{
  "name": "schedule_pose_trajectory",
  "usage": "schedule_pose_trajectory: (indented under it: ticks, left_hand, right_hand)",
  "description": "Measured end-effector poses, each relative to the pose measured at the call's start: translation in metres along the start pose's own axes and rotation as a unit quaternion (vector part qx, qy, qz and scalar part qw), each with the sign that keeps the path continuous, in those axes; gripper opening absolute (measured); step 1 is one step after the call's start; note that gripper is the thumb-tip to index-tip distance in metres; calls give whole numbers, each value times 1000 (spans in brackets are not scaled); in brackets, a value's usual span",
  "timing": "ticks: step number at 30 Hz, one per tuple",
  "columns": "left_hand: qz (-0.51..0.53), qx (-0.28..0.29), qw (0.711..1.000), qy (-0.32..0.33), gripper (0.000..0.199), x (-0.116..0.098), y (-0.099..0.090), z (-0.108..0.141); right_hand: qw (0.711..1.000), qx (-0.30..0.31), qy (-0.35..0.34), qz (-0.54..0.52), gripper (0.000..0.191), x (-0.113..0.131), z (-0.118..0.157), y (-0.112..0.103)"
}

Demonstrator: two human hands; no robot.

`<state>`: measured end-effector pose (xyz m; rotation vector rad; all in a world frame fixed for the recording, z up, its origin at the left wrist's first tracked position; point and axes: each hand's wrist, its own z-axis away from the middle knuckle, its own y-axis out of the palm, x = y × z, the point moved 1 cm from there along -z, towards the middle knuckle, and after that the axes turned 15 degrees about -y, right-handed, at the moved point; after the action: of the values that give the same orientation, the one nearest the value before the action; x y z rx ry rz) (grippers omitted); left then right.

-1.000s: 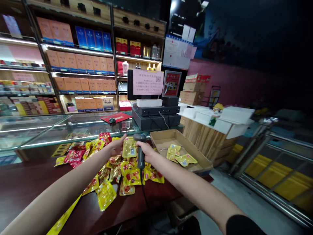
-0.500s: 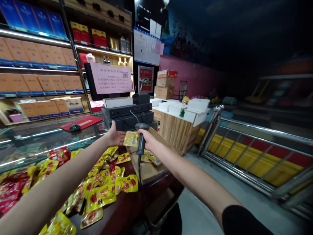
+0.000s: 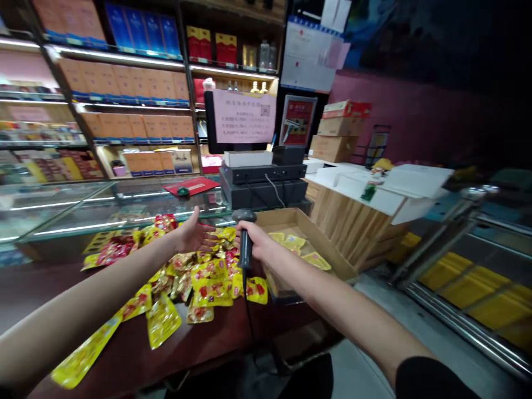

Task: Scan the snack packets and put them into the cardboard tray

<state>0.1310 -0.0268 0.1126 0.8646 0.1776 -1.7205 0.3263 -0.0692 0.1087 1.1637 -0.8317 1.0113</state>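
Observation:
My right hand [image 3: 252,239] is wrapped round the handle of a dark barcode scanner [image 3: 246,246], whose cable hangs down past the counter edge. My left hand [image 3: 194,235] is just left of it, fingers spread and thumb up, over the pile of yellow and red snack packets [image 3: 211,282]; no packet shows in its grasp. The pile covers the middle of the dark red counter [image 3: 137,360]. Right of the scanner, partly behind my right forearm, an open cardboard box [image 3: 332,249] holds several yellow packets [image 3: 293,243].
A monitor with a pink notice [image 3: 245,116] stands behind a black cash drawer [image 3: 266,191]. A glass display counter [image 3: 120,208] runs left, with a red mat [image 3: 195,187] on it. Metal railing [image 3: 444,233] stands right, beyond a wood-sided counter [image 3: 349,221].
The view has turned left. The yellow packet that was between my left hand and the scanner is no longer there. My right hand still holds the scanner.

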Motion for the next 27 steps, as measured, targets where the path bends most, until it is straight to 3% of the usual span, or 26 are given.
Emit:
schedule_pose_trajectory:
  ticks: [6, 10, 13, 16, 20, 27]
  left_hand:
    - [44, -35, 998, -2, 84, 79, -66, 65]
    - [37, -79, 994, -62, 81, 132, -108, 89]
    - [18, -89, 992, -90, 79, 163, -127, 97]
    - [25, -91, 991, -99, 80, 180, -128, 95]
    - [52, -99, 989, -97, 75, 184, -117, 81]
    - [27, -102, 994, 4, 35, 180, -87, 67]
  right_hand:
    - [992, 107, 62, 34, 8, -76, 25, 74]
    - [982, 146, 95, 72, 9, -117, 45, 102]
    - [980, 143, 92, 101, 6, -137, 53, 113]
    - [979, 144, 80, 117, 6, -149, 58, 119]
    - [980, 126, 53, 147, 6, -149, 61, 119]
    - [982, 80, 34, 165, 7, -123, 64, 103]
